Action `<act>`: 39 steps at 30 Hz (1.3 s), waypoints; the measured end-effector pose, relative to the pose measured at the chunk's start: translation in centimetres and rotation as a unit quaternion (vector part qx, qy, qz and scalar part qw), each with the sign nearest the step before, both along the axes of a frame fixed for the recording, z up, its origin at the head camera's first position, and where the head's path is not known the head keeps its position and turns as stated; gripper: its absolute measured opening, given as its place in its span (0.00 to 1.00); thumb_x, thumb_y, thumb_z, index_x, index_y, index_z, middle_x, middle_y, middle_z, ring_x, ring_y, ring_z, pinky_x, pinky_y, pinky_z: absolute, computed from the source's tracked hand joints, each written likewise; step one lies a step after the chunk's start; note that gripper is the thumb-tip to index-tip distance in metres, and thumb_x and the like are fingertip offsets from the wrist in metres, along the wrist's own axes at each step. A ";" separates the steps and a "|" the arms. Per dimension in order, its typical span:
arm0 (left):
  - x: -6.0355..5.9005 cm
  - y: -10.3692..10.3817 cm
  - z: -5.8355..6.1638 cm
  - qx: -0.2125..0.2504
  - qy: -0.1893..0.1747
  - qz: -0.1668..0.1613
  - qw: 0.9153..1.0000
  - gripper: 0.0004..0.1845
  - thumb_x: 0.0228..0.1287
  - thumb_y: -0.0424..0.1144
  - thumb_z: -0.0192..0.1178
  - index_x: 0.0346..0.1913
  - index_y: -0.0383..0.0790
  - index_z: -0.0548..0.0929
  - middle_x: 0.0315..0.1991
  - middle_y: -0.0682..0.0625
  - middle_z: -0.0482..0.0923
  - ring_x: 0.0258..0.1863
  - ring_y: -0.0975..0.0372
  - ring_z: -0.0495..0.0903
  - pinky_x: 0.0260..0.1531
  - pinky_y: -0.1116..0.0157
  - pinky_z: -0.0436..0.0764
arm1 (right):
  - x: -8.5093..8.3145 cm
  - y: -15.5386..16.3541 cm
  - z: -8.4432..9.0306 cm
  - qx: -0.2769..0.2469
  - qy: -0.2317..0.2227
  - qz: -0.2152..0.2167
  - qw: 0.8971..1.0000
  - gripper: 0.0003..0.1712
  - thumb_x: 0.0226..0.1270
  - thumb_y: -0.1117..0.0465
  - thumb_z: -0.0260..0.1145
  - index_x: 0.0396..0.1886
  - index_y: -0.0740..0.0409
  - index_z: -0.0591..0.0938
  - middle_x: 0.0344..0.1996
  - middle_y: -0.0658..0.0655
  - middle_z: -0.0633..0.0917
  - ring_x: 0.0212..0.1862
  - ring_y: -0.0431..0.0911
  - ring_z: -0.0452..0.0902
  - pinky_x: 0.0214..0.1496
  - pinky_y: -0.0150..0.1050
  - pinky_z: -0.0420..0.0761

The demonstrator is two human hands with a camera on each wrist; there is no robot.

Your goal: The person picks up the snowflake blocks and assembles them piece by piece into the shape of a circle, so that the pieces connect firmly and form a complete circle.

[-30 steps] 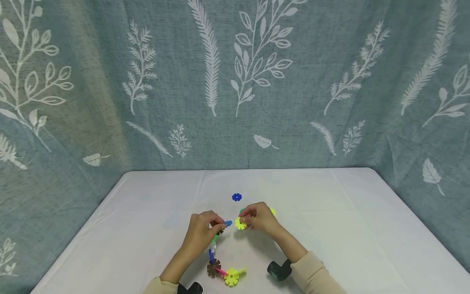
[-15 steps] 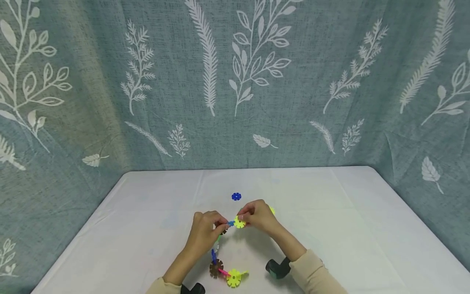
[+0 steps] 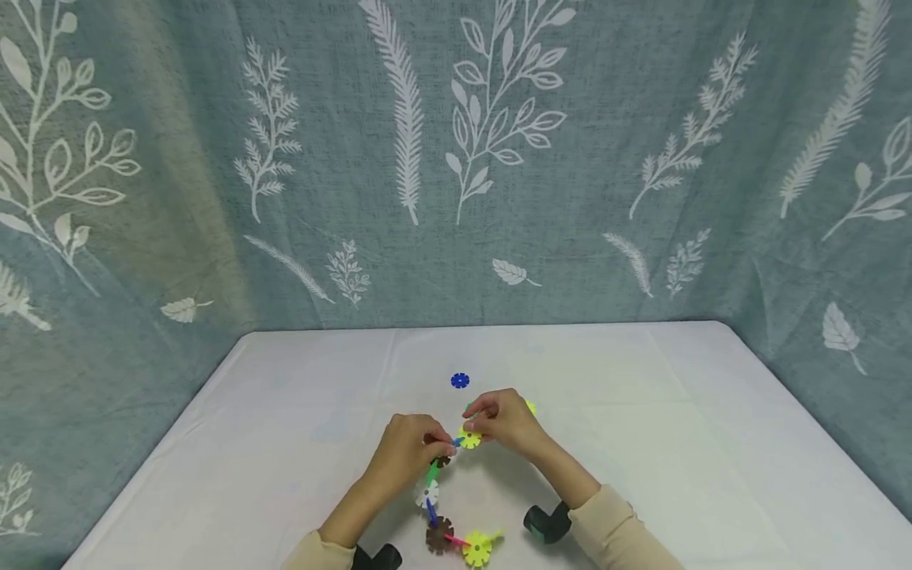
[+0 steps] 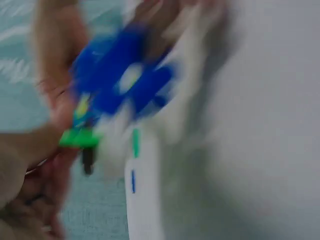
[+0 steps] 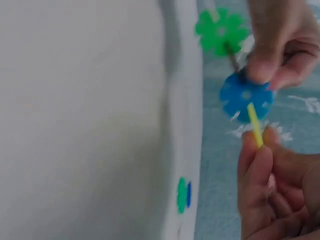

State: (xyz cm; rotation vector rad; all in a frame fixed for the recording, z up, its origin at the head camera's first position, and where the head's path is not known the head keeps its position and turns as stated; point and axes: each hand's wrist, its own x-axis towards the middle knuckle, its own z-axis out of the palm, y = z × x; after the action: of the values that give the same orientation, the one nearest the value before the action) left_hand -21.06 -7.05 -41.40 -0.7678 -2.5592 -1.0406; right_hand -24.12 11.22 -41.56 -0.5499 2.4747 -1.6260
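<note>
Since a second ago both hands have closed the gap between them, and the chain of discs has slid a little toward the right along the tabletop (image 3: 641, 412), a white surface set against a leaf-printed curtain (image 3: 641, 158). That chain (image 3: 445, 514) trails from the left hand toward the person: a green link, a white disc, a brown disc and a yellow one at the near end, joined edge to edge. The left hand (image 3: 408, 455) pinches the far end of it, fingers curled round a small blue disc (image 5: 246, 96) that stands on edge, with a green disc (image 5: 221, 31) slotted just behind it. The right hand (image 3: 507, 419) pinches a yellow disc (image 3: 469, 438), whose thin edge touches the blue disc's notch in the right wrist view. A loose dark-blue disc (image 3: 460, 381) lies apart, farther up the tabletop.

These pieces look light, thin and stiff, probably smooth plastic that slips under a loose grip. They seem best held by the flat faces near the rim, leaving the notches free. The left wrist view is too blurred to add much.
</note>
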 end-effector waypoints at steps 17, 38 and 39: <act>-2.2 0.4 -0.3 0.152 -0.313 0.041 0.937 0.09 0.57 0.35 0.61 0.33 0.29 0.83 0.28 0.46 0.83 0.28 0.65 0.77 0.32 0.66 0.76 | -1.6 3.6 -0.3 0.093 0.092 -0.078 0.988 0.10 0.61 0.66 0.62 0.40 0.67 0.83 0.30 0.62 0.84 0.28 0.40 0.77 0.30 0.33 0.77; -2.2 0.9 -1.3 0.229 -0.328 0.080 0.913 0.08 0.56 0.30 0.60 0.34 0.25 0.81 0.29 0.44 0.83 0.25 0.65 0.77 0.32 0.67 0.77 | -2.7 6.3 -0.8 0.180 0.099 -0.087 0.975 0.05 0.51 0.73 0.67 0.28 0.63 0.81 0.20 0.54 0.82 0.21 0.39 0.74 0.24 0.30 0.73; -2.2 1.0 -1.2 0.229 -0.328 0.083 0.913 0.08 0.55 0.30 0.60 0.34 0.25 0.81 0.29 0.44 0.83 0.25 0.65 0.77 0.32 0.67 0.77 | -2.5 6.2 -0.7 0.166 0.103 -0.075 0.978 0.04 0.52 0.73 0.66 0.28 0.63 0.81 0.21 0.54 0.83 0.21 0.39 0.75 0.24 0.29 0.74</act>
State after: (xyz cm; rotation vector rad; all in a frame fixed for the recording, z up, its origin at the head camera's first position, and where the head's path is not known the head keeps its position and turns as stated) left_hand -23.23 -6.01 -42.64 -0.0661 -2.6131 -2.0002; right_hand -26.64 17.42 -42.28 -0.5178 2.9222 -1.2076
